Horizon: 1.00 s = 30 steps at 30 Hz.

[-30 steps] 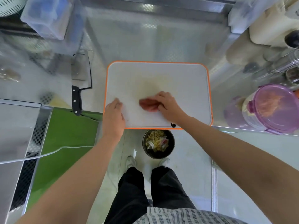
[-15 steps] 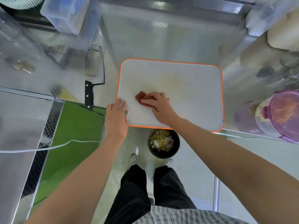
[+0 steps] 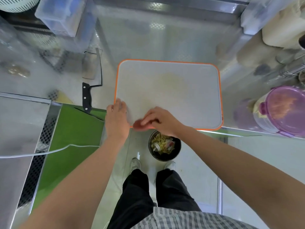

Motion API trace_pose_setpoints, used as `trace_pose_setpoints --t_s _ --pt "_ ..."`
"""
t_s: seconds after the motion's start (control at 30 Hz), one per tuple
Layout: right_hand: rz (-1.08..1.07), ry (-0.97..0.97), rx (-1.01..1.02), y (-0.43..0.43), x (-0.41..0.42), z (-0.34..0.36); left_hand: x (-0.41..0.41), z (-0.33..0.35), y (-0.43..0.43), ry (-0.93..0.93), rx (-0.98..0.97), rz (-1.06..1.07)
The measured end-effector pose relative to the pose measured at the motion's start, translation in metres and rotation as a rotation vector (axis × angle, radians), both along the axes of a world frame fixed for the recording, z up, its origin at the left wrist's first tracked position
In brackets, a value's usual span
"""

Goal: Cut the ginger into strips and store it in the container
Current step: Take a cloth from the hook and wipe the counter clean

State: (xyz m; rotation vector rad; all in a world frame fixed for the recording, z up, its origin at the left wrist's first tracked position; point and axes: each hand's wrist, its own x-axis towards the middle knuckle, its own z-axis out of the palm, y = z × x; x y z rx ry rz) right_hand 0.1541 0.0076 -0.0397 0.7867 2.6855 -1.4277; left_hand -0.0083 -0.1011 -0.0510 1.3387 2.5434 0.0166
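Left hand (image 3: pixel 116 119) lies flat on the board's (image 3: pixel 168 90) seven-o'clock corner, right hand (image 3: pixel 160 120) pinches a red cloth (image 3: pixel 137 125) at six o'clock; overshooting could drop it into the bin (image 3: pixel 177 152).

The right hand (image 3: pixel 158 119) dragged the red cloth (image 3: pixel 137 126) to the board (image 3: pixel 165 83)'s near edge.

The one camera rides on my head and looks steeply down and a little forward, close enough that my forearms run up from the bottom corners to my left hand (image 3: pixel 116 120) and right hand (image 3: pixel 162 121) at the near edge of the cutting board (image 3: pixel 168 90) in mid-frame. Its wide lens bows the counter (image 3: pixel 108 76) at the edges and takes in my own legs, my shoes and the floor (image 3: pixel 198 162) straight beneath me; it is the only view.
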Motion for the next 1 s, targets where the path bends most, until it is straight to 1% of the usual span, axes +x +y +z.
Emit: trace_pose_setpoints --t_s 0.03,0.07,0.1,0.17,0.2,0.23,0.27,0.3,0.33,0.37,0.4,0.43,0.5,0.53,0.57,0.63,0.67,0.7,0.77,0.8,0.83,0.87,0.9,1.0 --pt "-0.080 0.037 0.063 0.003 0.004 -0.001 0.001 0.000 0.000 0.000 0.002 0.004" --pt "-0.111 0.028 0.092 0.004 0.008 -0.001 0.003 0.001 0.001 -0.002 -0.002 0.014" --pt "-0.079 -0.005 0.067 0.005 0.013 -0.001 0.005 0.000 0.001 -0.002 -0.009 0.028" --pt "0.039 -0.082 -0.116 0.003 0.023 0.005 0.011 0.002 0.005 0.023 -0.025 0.043" --pt "0.009 -0.064 -0.187 0.004 0.029 0.011 0.015 0.003 0.009 0.036 -0.020 0.035" --pt "-0.105 -0.008 -0.217 0.009 0.034 0.015 0.019 0.003 0.013 0.031 -0.001 0.015" --pt "-0.268 0.052 -0.180 0.020 0.040 0.014 0.025 0.003 0.018 0.013 0.025 -0.015" --pt "-0.436 0.088 -0.094 0.033 0.047 0.011 0.030 0.002 0.024 -0.005 0.049 -0.061" --pt "-0.560 0.071 -0.005 0.045 0.055 0.006 0.037 0.001 0.031 -0.021 0.065 -0.114" --pt "-0.627 0.018 0.054 0.052 0.061 0.001 0.044 -0.001 0.039 -0.034 0.073 -0.164" --pt "-0.619 -0.042 0.081 0.055 0.067 -0.002 0.051 -0.002 0.048 -0.044 0.074 -0.200" --pt "-0.544 -0.065 0.068 0.054 0.071 -0.003 0.058 -0.003 0.057 -0.056 0.070 -0.215" --pt "-0.375 -0.047 -0.055 0.051 0.081 0.004 0.070 -0.005 0.075 -0.083 0.038 -0.210" --pt "-0.338 -0.019 -0.105 0.056 0.084 0.009 0.073 -0.006 0.082 -0.087 0.020 -0.204" --pt "-0.367 0.028 -0.124 0.066 0.086 0.013 0.076 -0.008 0.088 -0.090 0.009 -0.192" --pt "-0.569 0.146 -0.142 0.099 0.088 0.015 0.078 -0.010 0.096 -0.078 0.002 -0.158" --pt "-0.679 0.174 -0.112 0.118 0.090 0.011 0.079 -0.010 0.098 -0.057 0.002 -0.149" --pt "-0.776 0.139 -0.042 0.136 0.091 0.006 0.081 -0.011 0.098 -0.033 0.003 -0.146" --pt "-0.892 -0.061 0.113 0.157 0.089 -0.003 0.084 -0.013 0.099 0.006 0.014 -0.145" --pt "-0.920 -0.162 0.148 0.161 0.085 -0.006 0.084 -0.014 0.100 0.020 0.015 -0.141" --pt "-0.925 -0.242 0.168 0.160 0.079 -0.007 0.085 -0.015 0.101 0.033 0.014 -0.136" --pt "-0.888 -0.276 0.180 0.156 0.072 -0.010 0.085 -0.015 0.103 0.046 0.016 -0.131" --pt "-0.808 -0.256 0.171 0.148 0.065 -0.012 0.085 -0.015 0.105 0.059 0.022 -0.127" --pt "-0.495 -0.053 0.026 0.117 0.052 -0.012 0.083 -0.013 0.107 0.068 0.062 -0.129"
